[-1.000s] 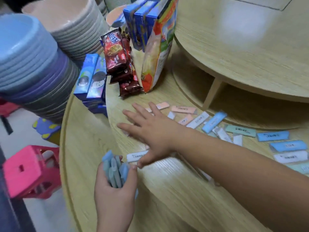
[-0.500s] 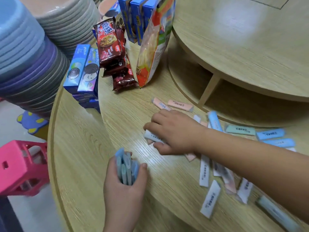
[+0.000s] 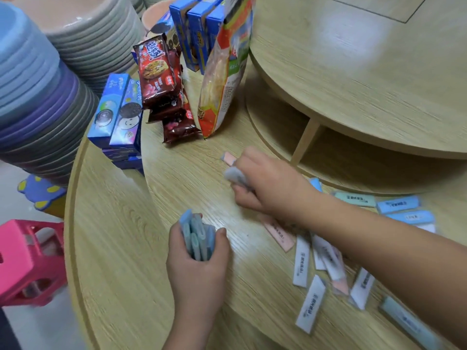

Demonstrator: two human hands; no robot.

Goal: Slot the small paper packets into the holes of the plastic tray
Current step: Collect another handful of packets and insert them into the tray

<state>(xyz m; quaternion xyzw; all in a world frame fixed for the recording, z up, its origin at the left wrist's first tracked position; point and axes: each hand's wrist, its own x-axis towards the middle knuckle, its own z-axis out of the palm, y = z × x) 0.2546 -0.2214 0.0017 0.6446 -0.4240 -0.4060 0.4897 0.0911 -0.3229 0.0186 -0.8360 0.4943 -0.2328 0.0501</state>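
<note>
My left hand [image 3: 197, 263] grips an upright bundle of blue paper packets [image 3: 198, 238] near the table's front edge. My right hand [image 3: 267, 185] is curled round a white packet [image 3: 233, 175], a little above the wooden table [image 3: 177, 188]. A pink packet [image 3: 228, 157] lies just beyond its fingers. Several white, pink and blue packets [image 3: 310, 301] lie scattered under and to the right of my right forearm. More blue and green packets [image 3: 396, 204] sit at the far right. No plastic tray with holes is in view.
Snack packs [image 3: 159, 79] and blue biscuit boxes [image 3: 118, 114] stand at the back of the table. Stacked bowls [image 3: 38, 97] rise on the left. A raised round wooden shelf [image 3: 366, 72] fills the upper right. A pink stool [image 3: 27, 258] stands on the floor at left.
My right hand has drawn back to the right, raking the packets along, and closed on a white packet. My left hand still holds its bundle. The view has shifted.
</note>
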